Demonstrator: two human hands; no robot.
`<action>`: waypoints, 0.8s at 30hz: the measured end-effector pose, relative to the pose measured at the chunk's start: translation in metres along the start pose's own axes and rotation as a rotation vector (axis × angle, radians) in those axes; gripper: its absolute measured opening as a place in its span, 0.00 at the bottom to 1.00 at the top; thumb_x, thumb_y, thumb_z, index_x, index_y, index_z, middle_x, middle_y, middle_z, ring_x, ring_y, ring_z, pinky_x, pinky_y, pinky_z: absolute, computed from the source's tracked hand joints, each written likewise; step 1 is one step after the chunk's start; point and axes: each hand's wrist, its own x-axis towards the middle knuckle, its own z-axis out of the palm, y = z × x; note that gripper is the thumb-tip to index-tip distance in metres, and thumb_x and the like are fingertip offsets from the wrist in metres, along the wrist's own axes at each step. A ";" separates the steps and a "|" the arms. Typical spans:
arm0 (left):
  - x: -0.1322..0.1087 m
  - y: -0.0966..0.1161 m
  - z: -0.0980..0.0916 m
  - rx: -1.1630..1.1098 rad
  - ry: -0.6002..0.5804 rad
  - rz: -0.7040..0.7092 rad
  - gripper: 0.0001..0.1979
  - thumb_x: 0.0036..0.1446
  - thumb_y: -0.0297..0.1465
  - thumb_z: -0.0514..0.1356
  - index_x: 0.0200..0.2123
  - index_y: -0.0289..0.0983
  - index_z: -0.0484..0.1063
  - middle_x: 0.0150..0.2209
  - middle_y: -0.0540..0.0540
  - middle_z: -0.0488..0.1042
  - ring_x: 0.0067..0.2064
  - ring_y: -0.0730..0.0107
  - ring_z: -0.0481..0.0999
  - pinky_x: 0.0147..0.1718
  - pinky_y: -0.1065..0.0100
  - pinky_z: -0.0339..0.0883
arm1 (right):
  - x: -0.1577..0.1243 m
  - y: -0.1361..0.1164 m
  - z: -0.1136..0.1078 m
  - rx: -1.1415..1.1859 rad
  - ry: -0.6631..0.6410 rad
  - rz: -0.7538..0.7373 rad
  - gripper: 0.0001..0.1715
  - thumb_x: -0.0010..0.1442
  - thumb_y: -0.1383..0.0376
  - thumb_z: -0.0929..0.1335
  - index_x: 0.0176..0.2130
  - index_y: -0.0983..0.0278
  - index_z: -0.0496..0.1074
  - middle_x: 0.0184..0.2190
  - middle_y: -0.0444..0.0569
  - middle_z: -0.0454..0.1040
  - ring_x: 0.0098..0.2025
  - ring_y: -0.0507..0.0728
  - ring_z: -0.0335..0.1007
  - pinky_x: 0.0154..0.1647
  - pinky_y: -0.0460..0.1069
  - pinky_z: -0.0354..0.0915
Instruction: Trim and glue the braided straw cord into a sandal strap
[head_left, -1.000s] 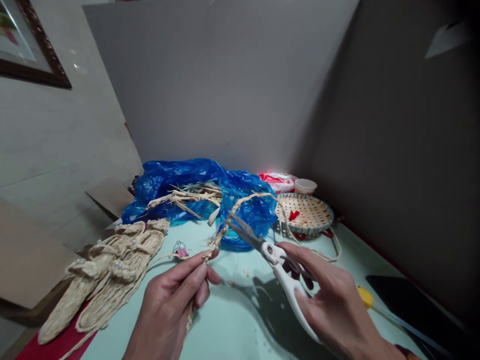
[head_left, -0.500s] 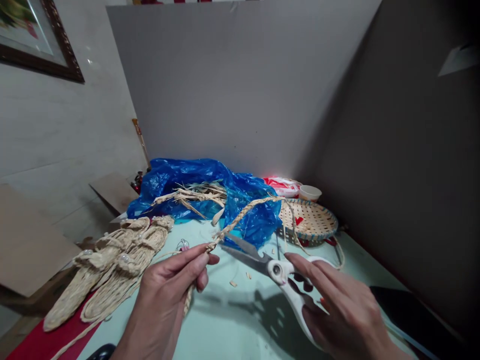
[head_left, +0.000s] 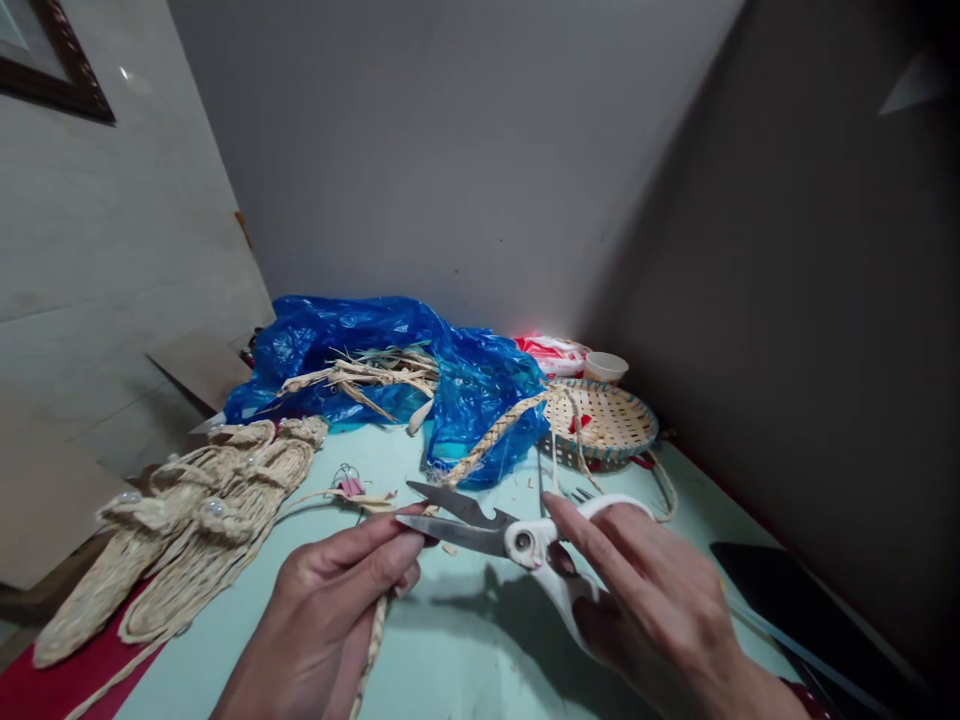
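My left hand (head_left: 352,580) pinches a braided straw cord (head_left: 499,428) between thumb and fingers. One stretch of the cord rises away toward the basket, and its other end hangs below my palm. In my right hand (head_left: 637,580) are white-handled scissors (head_left: 525,542), fingers wrapped around the handles. The blades are parted and point left, their tips right at my left fingertips. Behind the blades the cord is partly hidden, so I cannot tell whether it is cut there. Left of my left hand lie woven straw sandals (head_left: 217,530) with bead decorations.
A blue plastic bag (head_left: 360,325) with loose straw (head_left: 375,378) lies at the back. To its right stand a woven basket (head_left: 615,420), a paper cup (head_left: 606,367) and a red-and-white packet (head_left: 551,353). A dark flat object (head_left: 795,610) lies at the right.
The scissors have moved left and nearer my left fingers, and their blades have closed somewhat. My left hand keeps its pinch on the cord. The view has shifted slightly.
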 end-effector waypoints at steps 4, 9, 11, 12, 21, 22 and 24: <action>0.000 -0.002 -0.004 -0.020 0.013 -0.035 0.14 0.33 0.27 0.77 0.29 0.37 0.84 0.31 0.47 0.80 0.30 0.71 0.73 0.33 0.72 0.74 | 0.000 0.001 -0.002 -0.019 0.000 -0.027 0.30 0.55 0.80 0.63 0.57 0.77 0.66 0.27 0.51 0.67 0.30 0.57 0.61 0.29 0.51 0.60; -0.001 -0.004 -0.005 -0.013 -0.035 -0.089 0.10 0.37 0.27 0.76 0.28 0.37 0.83 0.34 0.45 0.81 0.37 0.64 0.77 0.36 0.71 0.75 | 0.002 -0.004 -0.005 -0.080 0.025 -0.055 0.31 0.58 0.80 0.65 0.61 0.76 0.65 0.27 0.50 0.65 0.30 0.57 0.60 0.31 0.52 0.59; -0.002 -0.003 -0.002 -0.009 -0.051 -0.064 0.10 0.36 0.27 0.76 0.26 0.37 0.83 0.31 0.45 0.80 0.36 0.65 0.77 0.36 0.72 0.75 | 0.003 -0.004 -0.007 -0.100 0.028 -0.055 0.31 0.61 0.78 0.64 0.63 0.75 0.63 0.28 0.50 0.65 0.30 0.57 0.60 0.32 0.53 0.58; -0.003 -0.002 -0.001 -0.013 -0.053 -0.041 0.10 0.35 0.27 0.75 0.26 0.37 0.83 0.28 0.46 0.78 0.34 0.66 0.75 0.36 0.72 0.75 | 0.003 -0.003 -0.008 -0.107 0.024 -0.056 0.32 0.62 0.78 0.64 0.64 0.75 0.61 0.28 0.50 0.65 0.30 0.57 0.61 0.32 0.53 0.58; -0.004 0.001 0.004 -0.086 -0.107 -0.023 0.10 0.35 0.23 0.73 0.27 0.33 0.84 0.27 0.44 0.77 0.29 0.70 0.72 0.33 0.72 0.73 | 0.002 0.002 -0.014 -0.148 0.022 -0.064 0.35 0.64 0.76 0.62 0.68 0.69 0.55 0.28 0.48 0.65 0.32 0.57 0.62 0.34 0.52 0.57; -0.005 0.001 0.005 -0.092 -0.102 -0.041 0.11 0.35 0.23 0.73 0.28 0.33 0.84 0.27 0.43 0.78 0.29 0.70 0.72 0.31 0.73 0.73 | 0.002 0.003 -0.015 -0.153 0.021 -0.065 0.35 0.64 0.76 0.62 0.68 0.69 0.55 0.28 0.48 0.65 0.32 0.57 0.62 0.34 0.52 0.57; -0.005 0.002 0.005 -0.118 -0.104 -0.051 0.12 0.33 0.22 0.74 0.28 0.33 0.84 0.27 0.42 0.78 0.28 0.71 0.71 0.29 0.73 0.73 | 0.002 0.004 -0.017 -0.155 0.021 -0.069 0.35 0.64 0.77 0.63 0.68 0.69 0.56 0.28 0.48 0.65 0.31 0.57 0.62 0.34 0.53 0.57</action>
